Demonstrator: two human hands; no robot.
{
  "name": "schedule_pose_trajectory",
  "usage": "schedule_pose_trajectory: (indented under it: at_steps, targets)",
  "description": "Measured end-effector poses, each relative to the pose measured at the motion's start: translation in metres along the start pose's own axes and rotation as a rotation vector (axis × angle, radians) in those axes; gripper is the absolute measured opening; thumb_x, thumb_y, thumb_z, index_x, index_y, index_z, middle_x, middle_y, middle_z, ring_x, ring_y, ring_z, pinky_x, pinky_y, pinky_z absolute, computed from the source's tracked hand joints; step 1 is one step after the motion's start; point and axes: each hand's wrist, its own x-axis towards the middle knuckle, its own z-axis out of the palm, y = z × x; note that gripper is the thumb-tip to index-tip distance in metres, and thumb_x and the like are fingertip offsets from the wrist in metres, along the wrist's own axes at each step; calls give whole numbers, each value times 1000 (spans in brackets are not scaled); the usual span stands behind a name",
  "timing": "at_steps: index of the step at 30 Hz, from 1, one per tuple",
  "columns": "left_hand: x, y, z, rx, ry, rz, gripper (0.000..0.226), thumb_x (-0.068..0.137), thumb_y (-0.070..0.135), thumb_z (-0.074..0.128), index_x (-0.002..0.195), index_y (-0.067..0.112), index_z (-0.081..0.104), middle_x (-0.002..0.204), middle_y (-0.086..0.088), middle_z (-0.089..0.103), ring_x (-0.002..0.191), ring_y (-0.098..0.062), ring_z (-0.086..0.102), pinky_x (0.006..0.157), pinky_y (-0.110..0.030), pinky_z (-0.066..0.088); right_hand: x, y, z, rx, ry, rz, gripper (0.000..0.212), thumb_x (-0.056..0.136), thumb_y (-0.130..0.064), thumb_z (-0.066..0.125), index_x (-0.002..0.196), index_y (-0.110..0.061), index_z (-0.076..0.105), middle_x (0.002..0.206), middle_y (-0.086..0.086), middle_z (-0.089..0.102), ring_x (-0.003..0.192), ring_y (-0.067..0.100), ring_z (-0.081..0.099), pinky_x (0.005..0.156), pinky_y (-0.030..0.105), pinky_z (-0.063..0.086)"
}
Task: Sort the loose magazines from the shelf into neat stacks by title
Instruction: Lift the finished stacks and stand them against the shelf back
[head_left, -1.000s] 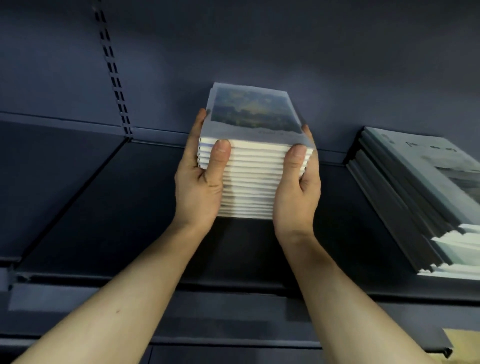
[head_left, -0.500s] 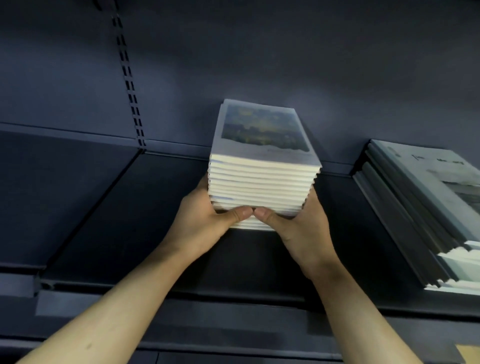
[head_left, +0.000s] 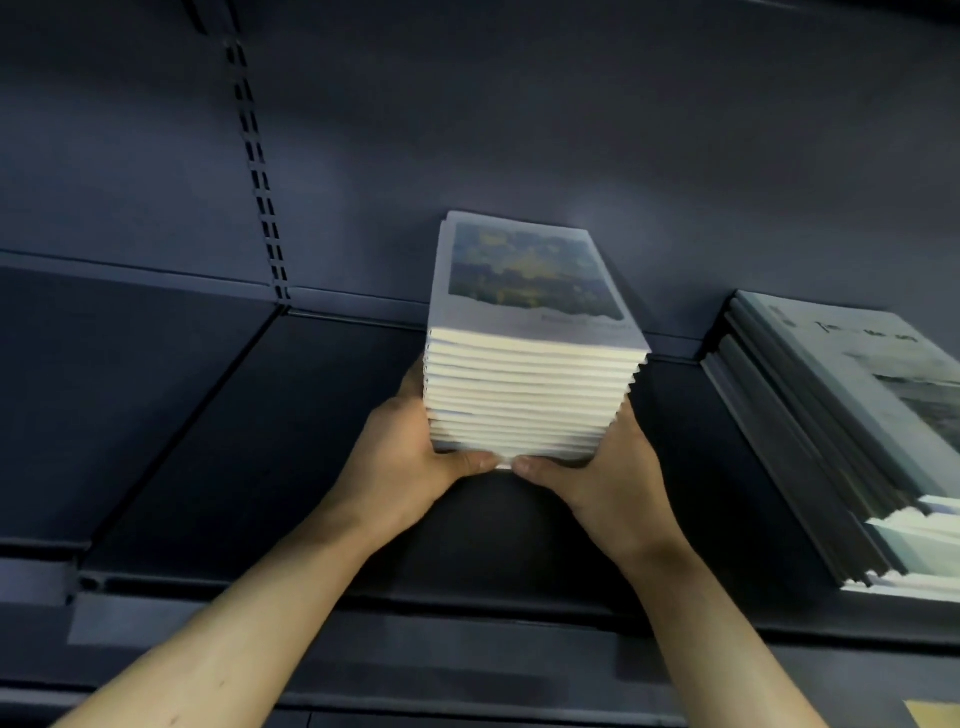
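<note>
A tall stack of several identical magazines (head_left: 524, 384), pale covers with a blue-and-yellow picture on top, stands near the middle of the dark shelf (head_left: 208, 441). My left hand (head_left: 410, 457) cups its lower left side and my right hand (head_left: 608, 467) its lower right side. Both thumbs press along the bottom front edge and nearly meet. The fingers are hidden behind and under the stack. A second stack of grey-covered magazines (head_left: 841, 415) lies on the shelf to the right, fanned and uneven.
A slotted upright rail (head_left: 257, 176) runs up the dark back panel at the left. The shelf's front lip (head_left: 467, 608) crosses below my wrists. Bare shelf lies left of the held stack and between the two stacks.
My hands slid from the upper sides of the stack down to its bottom edge, thumbs coming together in front. The stack stays upright on the shelf; the view drew closer.
</note>
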Motion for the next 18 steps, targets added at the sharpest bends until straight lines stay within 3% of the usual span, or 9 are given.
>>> schedule_pose_trajectory:
  at_steps: [4, 9, 15, 18]
  targets:
    - [0, -2, 1, 2, 11, 15, 80, 66, 11, 89, 135, 19, 50, 104, 32, 58, 97, 24, 53, 79, 4, 38, 1, 0, 4, -32, 50, -13, 85, 59, -10, 94, 132, -17, 51, 104, -28, 59, 90, -30, 51, 72, -5, 37]
    - [-2, -2, -2, 21, -48, 25, 91, 64, 13, 90, 142, 22, 43, 113, 30, 58, 105, 18, 54, 83, 2, 39, -5, -2, 1, -48, 12, -18, 92, 63, -14, 92, 140, -22, 42, 113, -31, 56, 100, -28, 48, 77, -5, 37]
    - [1, -6, 0, 13, -2, 1, 86, 68, 9, 87, 141, 25, 43, 107, 29, 60, 101, 23, 52, 81, 3, 39, -1, 3, 3, -79, 62, -2, 83, 63, -10, 91, 134, -22, 50, 108, -26, 61, 94, -27, 51, 73, -5, 37]
    - [-1, -2, -1, -8, -11, -4, 86, 68, 11, 87, 140, 27, 42, 108, 32, 58, 103, 22, 52, 88, -3, 43, -6, -4, 5, -61, 98, -17, 104, 63, -11, 92, 148, -23, 33, 123, -22, 59, 109, -20, 51, 87, 1, 41]
